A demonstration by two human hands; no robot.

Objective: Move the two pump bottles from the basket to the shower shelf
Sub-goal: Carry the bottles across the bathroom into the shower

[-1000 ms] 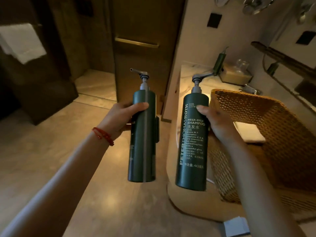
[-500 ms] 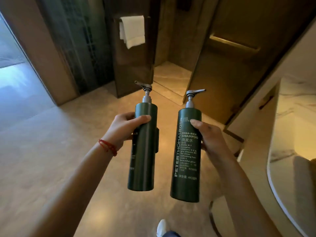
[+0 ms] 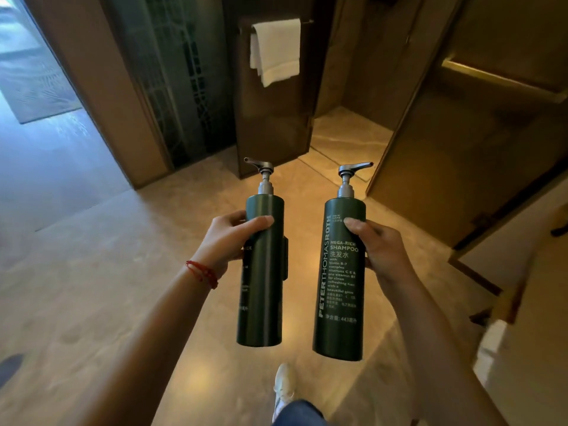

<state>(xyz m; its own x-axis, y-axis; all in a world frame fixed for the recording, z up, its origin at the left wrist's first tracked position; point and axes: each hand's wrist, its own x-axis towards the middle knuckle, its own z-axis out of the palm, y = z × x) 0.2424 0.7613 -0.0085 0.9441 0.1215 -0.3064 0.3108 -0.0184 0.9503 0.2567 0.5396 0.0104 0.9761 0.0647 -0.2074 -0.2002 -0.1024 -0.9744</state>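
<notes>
I hold two dark green pump bottles upright in front of me, side by side and apart. My left hand (image 3: 226,241) grips the left pump bottle (image 3: 261,296) near its top; its label faces away. My right hand (image 3: 379,247) grips the shampoo bottle (image 3: 336,302), whose white lettering faces me. Both have grey pump heads, the left nozzle pointing left and the right nozzle pointing right. The basket and the shower shelf are out of view.
A white towel (image 3: 275,50) hangs on a dark glass panel (image 3: 273,118) straight ahead. To its right an opening (image 3: 347,130) leads onto a lit stone floor. A brown door (image 3: 479,142) stands at right. A dark patterned door (image 3: 181,75) stands left. My shoe (image 3: 284,385) is on the floor.
The view has swung left, away from the counter and wicker basket, which have left the frame. The towel panel and the opening are now nearer and ahead. Both bottles stay held the same way.
</notes>
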